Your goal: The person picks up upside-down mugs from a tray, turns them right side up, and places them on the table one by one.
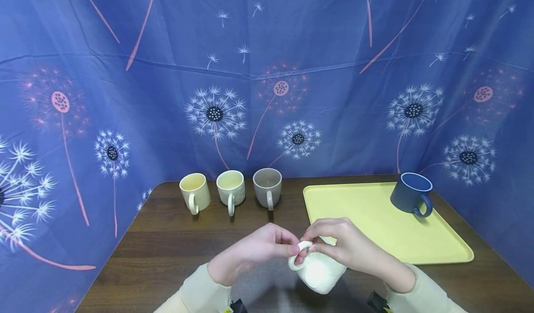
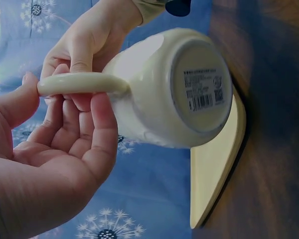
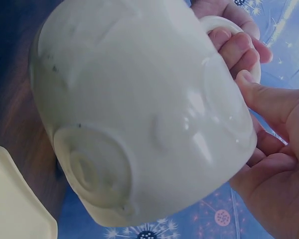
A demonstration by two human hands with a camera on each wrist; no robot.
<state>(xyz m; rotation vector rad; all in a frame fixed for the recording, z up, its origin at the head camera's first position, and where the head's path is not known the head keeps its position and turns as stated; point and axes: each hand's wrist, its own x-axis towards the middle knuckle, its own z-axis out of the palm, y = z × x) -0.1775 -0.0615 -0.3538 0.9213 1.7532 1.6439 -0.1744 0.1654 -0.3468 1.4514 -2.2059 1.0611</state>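
A cream-white mug is held tilted above the near part of the table, its base partly toward me. My left hand pinches its handle between thumb and curled fingers. With my right hand, I grip the mug by the rim side, close to the handle. In the left wrist view a printed label with a barcode shows on the underside. Raised relief shapes stand out on its wall in the right wrist view. The mug's inside is mostly hidden.
Three mugs stand in a row at the back: a cream one, a pale textured one and a grey one. A yellow tray lies at the right, with a dark blue mug on its far right part. A blue patterned cloth hangs behind.
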